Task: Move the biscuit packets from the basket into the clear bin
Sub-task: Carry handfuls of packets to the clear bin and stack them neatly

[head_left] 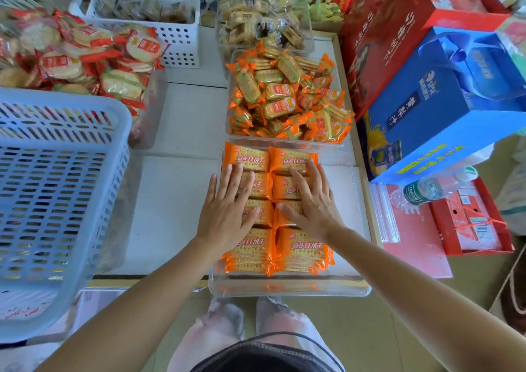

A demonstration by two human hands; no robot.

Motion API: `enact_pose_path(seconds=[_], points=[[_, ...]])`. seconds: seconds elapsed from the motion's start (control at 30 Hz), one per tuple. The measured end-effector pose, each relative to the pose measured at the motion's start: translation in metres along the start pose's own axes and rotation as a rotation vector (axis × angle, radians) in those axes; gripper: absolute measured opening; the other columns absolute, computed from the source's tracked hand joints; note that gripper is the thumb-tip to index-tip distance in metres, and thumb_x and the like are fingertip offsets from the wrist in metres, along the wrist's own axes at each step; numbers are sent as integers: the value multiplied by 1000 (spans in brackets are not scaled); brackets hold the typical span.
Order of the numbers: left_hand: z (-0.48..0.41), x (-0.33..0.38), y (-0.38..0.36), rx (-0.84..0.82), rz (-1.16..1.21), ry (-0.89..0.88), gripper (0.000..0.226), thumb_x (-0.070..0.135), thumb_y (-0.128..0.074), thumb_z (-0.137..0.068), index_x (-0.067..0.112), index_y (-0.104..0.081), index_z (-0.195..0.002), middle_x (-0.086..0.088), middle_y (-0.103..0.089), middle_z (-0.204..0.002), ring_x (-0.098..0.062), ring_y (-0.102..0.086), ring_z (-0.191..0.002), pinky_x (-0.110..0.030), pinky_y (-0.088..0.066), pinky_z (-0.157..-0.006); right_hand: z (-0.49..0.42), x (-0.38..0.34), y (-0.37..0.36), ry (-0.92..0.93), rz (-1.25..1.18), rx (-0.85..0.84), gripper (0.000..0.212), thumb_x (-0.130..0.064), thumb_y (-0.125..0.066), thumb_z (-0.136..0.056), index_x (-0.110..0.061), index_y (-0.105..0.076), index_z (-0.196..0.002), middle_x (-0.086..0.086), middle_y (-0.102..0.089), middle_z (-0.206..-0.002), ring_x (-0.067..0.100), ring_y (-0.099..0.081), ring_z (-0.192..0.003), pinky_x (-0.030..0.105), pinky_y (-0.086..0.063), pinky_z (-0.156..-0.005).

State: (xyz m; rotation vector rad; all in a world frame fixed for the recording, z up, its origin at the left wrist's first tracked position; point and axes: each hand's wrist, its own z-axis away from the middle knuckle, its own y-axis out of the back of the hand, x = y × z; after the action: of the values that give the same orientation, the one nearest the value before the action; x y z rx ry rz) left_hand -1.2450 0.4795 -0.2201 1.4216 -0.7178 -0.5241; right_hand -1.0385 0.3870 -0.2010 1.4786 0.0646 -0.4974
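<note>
At the left edge of the frame the blue basket [57, 172] looms close to the camera. Dim shapes show through its slots, but I cannot tell whether any packets are left in it. Above it, in the upper left, lies a heap of rice-cracker packets [85, 58].

In the lower centre, the clear bin [287, 289] sits on the pale worktop [176, 201]. The orange biscuit packets [301, 249] are laid inside it in two neat columns towards its left side. The left hand [227, 209] lies flat on the left column and the right hand [313, 201] on the right column. The fingers of both are straight and spread; they press on the wrappers and grip nothing.

Above the bin in the frame is another bin of small orange packets [287, 98]. At the right stand a blue carton [444, 110] and a water bottle [427, 189].

The risks, as I judge them:
- The bin's near rim looks to reach past the worktop's front edge, so hard downward pressure at that end could tip it towards the person.
- Pressing too firmly could crack the biscuits.
- The right strip of the bin floor is bare, so a sideways shove could make the stacks slide or topple that way, spoiling the rows.
</note>
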Motion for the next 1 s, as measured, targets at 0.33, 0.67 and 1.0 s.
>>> enact_pose_path(seconds=[0.33, 0.67, 1.0], points=[[-15, 8, 14, 90, 7, -63, 66, 52, -14, -100, 16, -9, -154, -10, 0, -161, -27, 4, -149, -51, -8, -119, -16, -9, 7, 176, 100, 106, 73, -63, -20, -95, -22, -11, -155, 6, 6, -162, 25, 14, -148, 45, 4, -121], [-37, 11, 4, 39, 4, 37, 70, 56, 4, -96, 19, -9, -154, -17, -6, -160, -36, 0, -147, -52, -15, -118, -27, -7, -7, 163, 167, 68, 69, -57, -21, -99, -17, -12, -155, 4, -6, -162, 19, 4, -150, 46, -2, -121], [-36, 12, -1, 43, -12, 56, 68, 54, -1, -97, 17, -4, -154, -20, -1, -159, -38, 5, -147, -52, -11, -119, -27, -5, -8, 178, 159, 64, 65, -51, -22, -101, -17, -11, -155, 3, -7, -162, 18, 2, -150, 47, -5, -121]])
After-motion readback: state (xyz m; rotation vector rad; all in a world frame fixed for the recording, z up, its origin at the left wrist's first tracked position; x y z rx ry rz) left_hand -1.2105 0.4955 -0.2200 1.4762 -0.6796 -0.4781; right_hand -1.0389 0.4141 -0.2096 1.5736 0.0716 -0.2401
